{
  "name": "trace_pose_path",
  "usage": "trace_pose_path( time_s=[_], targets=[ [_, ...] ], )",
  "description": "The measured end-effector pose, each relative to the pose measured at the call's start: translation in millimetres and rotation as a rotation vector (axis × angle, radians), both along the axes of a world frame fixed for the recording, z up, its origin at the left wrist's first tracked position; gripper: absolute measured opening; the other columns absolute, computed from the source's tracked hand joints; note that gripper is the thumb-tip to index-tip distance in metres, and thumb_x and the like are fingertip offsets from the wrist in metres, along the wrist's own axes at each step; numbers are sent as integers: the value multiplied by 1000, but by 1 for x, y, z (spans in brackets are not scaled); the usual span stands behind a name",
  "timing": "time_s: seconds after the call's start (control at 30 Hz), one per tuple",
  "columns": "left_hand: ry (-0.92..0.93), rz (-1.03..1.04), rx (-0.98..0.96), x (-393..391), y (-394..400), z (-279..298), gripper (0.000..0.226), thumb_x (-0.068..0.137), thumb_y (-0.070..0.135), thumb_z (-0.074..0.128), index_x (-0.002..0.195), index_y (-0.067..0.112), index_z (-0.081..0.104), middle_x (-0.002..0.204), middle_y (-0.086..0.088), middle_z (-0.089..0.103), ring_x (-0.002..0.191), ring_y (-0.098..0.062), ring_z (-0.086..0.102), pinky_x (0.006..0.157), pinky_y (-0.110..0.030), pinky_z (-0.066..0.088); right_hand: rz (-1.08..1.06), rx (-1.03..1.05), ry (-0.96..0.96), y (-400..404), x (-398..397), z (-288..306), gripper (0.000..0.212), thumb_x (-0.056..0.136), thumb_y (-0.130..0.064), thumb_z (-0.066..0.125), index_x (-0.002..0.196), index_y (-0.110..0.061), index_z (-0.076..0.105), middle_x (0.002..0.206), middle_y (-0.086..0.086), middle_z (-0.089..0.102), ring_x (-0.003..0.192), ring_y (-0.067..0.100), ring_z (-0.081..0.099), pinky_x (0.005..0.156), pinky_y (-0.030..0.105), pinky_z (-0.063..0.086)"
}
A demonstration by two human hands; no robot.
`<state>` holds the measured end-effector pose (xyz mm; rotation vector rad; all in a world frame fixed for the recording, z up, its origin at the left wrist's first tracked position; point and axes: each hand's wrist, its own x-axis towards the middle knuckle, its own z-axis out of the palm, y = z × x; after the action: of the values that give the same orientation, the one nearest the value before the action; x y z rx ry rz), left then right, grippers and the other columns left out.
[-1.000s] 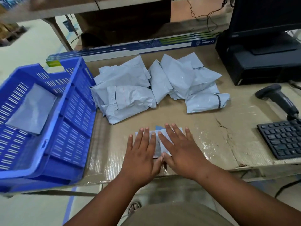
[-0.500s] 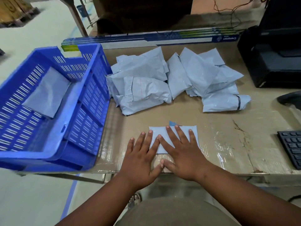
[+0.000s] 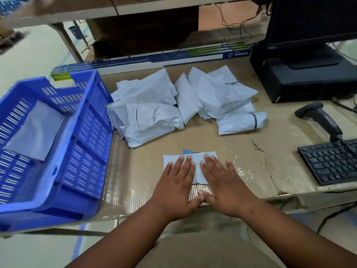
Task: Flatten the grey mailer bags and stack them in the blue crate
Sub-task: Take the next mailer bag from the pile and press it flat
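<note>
- While both sets of fingers lie spread and straight, left hand (image 3: pixel 174 187) and right hand (image 3: pixel 224 186) press a grey mailer bag (image 3: pixel 197 172) on the bench (image 3: pixel 249 149).
- One flattened bag (image 3: pixel 36 132) lies in the blue crate (image 3: pixel 92 132).

My left hand (image 3: pixel 176 187) and my right hand (image 3: pixel 222 185) lie flat, fingers straight and spread, pressing a small grey mailer bag (image 3: pixel 195 158) onto the cardboard-covered table (image 3: pixel 241 144); my thumbs touch at the table's near edge. A loose pile of crumpled grey bags (image 3: pixel 181 101) sits further back. To my left the blue crate (image 3: pixel 87 151) holds one flattened bag (image 3: pixel 35 130) on its floor. On my right are a black keyboard (image 3: pixel 332 161), a barcode scanner (image 3: pixel 320 117) and a black computer (image 3: pixel 307 78) under a monitor (image 3: pixel 313 18).
</note>
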<state>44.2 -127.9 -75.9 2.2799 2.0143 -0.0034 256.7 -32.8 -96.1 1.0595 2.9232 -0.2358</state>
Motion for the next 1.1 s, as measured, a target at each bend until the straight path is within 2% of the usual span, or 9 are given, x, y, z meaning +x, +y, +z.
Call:
trace_pose_path(
  time_s=[0.17,0.3,0.4,0.5,0.6,0.73,0.87,1.0,1.1],
  targets=[
    [-22,-18,41,-4,-3,-5,92,102,75,29,170,15,12,178,-6,-2,164,-23,-9,131,-53,13,-19,-30,6,1,-2,1,88,100,-71,28,170,-23,5,177,0,-11,163,18,-10,130,60,1],
    [-119,-19,132,-16,4,-3,83,106,62,38,167,7,25,176,-12,13,164,-23,3,131,-52,17,-26,-4,91,7,-4,15,82,101,-69,33,167,-20,28,177,4,14,163,21,12,130,58,4],
    [-51,-64,168,-24,17,8,75,105,47,42,166,4,26,175,-15,15,164,-26,5,133,-47,11,26,31,116,14,-24,30,77,103,-60,33,165,-15,31,174,8,24,162,24,19,130,56,10],
    [-45,-31,100,-25,30,3,72,103,39,36,164,2,30,173,-18,20,163,-31,14,133,-44,9,38,-34,52,16,-49,24,77,102,-52,25,167,-11,19,175,10,17,163,25,10,131,52,12],
    [-43,-19,77,-32,27,-15,70,106,42,37,164,4,31,173,-16,25,162,-29,19,130,-52,21,35,-62,16,16,-53,7,77,104,-54,22,169,-13,13,177,8,10,164,23,3,130,52,14],
    [-47,19,84,-53,12,-21,74,110,57,27,168,11,22,176,-8,18,162,-23,14,130,-52,18,2,-57,-35,24,-30,6,85,103,-72,16,170,-22,1,178,1,-7,163,19,-10,131,51,1],
    [-22,128,12,-77,-2,-22,82,106,66,17,170,18,0,178,1,-2,163,-14,-6,131,-52,6,-97,-39,-128,38,5,8,92,96,-78,-4,168,-22,-12,175,-2,-21,160,15,-22,130,49,-9],
    [-41,161,-2,-92,-13,-17,82,106,67,13,170,18,2,178,-1,-5,163,-15,-10,132,-50,2,-159,-71,-130,43,16,26,79,107,-65,11,169,-19,-9,176,-2,-18,160,13,-21,130,46,-10],
    [-79,107,72,-79,1,-7,75,108,57,21,169,14,15,177,-5,5,164,-19,2,133,-47,7,-108,-51,-35,42,-8,38,75,111,-57,22,169,-18,-3,177,-1,-13,162,15,-16,131,42,-10]
  ],
)
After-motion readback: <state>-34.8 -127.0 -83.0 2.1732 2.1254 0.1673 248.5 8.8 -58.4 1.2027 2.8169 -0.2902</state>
